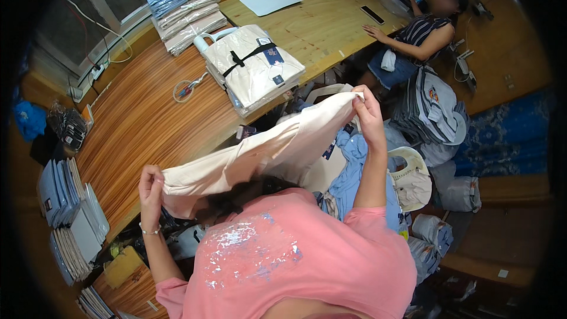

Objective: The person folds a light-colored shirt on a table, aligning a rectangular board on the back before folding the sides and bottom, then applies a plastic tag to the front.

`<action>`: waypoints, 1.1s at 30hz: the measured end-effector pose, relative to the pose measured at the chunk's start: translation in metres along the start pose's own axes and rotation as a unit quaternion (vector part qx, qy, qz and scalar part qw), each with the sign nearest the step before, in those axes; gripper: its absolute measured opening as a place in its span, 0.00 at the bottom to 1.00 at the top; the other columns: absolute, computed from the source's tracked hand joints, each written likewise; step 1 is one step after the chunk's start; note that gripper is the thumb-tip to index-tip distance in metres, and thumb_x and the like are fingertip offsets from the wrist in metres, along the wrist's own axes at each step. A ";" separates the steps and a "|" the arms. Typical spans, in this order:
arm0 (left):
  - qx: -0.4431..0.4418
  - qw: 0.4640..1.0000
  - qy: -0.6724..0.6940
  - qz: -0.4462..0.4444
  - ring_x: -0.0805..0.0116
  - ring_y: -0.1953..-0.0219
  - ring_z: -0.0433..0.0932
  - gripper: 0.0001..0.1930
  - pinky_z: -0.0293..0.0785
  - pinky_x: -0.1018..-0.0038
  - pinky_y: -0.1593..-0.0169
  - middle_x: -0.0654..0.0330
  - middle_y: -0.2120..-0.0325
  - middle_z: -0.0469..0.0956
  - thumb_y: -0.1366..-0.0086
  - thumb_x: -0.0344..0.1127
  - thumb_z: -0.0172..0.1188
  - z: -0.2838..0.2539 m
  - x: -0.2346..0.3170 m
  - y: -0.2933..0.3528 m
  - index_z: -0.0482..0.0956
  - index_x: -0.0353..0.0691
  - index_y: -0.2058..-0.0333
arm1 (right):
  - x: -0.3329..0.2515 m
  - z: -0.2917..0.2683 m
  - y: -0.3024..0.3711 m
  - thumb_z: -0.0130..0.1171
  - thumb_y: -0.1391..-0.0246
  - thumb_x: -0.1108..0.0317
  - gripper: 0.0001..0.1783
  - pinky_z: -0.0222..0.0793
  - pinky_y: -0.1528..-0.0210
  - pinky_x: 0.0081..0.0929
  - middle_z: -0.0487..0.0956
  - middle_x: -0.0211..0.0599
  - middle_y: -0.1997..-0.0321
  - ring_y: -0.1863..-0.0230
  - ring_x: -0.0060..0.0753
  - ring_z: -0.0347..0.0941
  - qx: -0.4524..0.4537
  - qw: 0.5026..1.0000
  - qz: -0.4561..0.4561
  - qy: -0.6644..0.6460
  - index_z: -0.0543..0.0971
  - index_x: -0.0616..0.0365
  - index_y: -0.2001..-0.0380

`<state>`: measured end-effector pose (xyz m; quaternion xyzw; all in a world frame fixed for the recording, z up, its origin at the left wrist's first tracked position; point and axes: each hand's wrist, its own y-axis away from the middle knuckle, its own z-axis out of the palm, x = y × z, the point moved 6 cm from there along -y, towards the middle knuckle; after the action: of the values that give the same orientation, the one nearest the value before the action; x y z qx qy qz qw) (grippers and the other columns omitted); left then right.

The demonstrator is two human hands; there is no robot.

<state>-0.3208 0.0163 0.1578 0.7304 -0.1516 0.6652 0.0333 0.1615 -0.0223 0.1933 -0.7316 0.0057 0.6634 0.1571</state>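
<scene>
A cream cloth garment (pixel 260 147) is stretched between my hands in front of my chest, its kind hidden by the folds. My left hand (pixel 152 186), with a bracelet at the wrist, pinches one end near the table's front edge. Higher and to the right, my right hand (pixel 368 115) grips the other end by a corner. The garment slants up from left to right, with its lower part hanging down. Just beyond it on the table lies a stack of folded cream garments (pixel 251 65) in clear bags, with a black ribbon and dark tags on the top one.
Bagged blue and cream shirts (pixel 183 6) are piled at the table's back. Scissors (pixel 188 90) lie on the striped wood table (pixel 130 118). Loose blue garments (pixel 348 168) and a cream cap (pixel 410 180) sit at my right. Another person (pixel 422 35) sits at the far right near a phone (pixel 372 15).
</scene>
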 end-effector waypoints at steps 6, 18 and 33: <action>0.023 0.906 -0.417 0.075 0.66 0.72 0.70 0.09 0.64 0.73 0.72 0.57 0.73 0.67 0.51 0.29 0.62 0.017 0.041 -0.008 0.72 0.34 0.72 | -0.008 0.008 0.007 0.48 0.43 0.66 0.06 0.53 0.61 0.14 0.65 0.25 0.69 0.65 0.16 0.59 0.001 0.999 -0.034 0.010 0.69 0.57 0.70; 0.020 0.998 -0.049 -0.021 0.76 0.61 0.67 0.08 0.59 0.82 0.56 0.65 0.69 0.67 0.43 0.28 0.56 -0.019 0.004 -0.018 0.69 0.36 0.63 | -0.008 0.054 -0.003 0.55 0.48 0.72 0.04 0.55 0.66 0.14 0.66 0.24 0.71 0.69 0.15 0.60 -0.013 0.999 -0.021 0.021 0.72 0.61 0.71; 0.146 0.944 -0.294 0.006 0.61 0.68 0.75 0.05 0.69 0.73 0.63 0.53 0.73 0.76 0.48 0.25 0.58 -0.058 0.014 -0.007 0.76 0.32 0.71 | 0.018 0.074 -0.036 0.50 0.44 0.75 0.04 0.59 0.63 0.12 0.73 0.26 0.68 0.65 0.15 0.65 0.001 0.997 -0.034 0.065 0.74 0.64 0.67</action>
<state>-0.3737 0.0352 0.1788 0.8896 -0.0600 0.4355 -0.1241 0.0993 0.0329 0.1784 -0.7726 -0.0086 0.6089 0.1797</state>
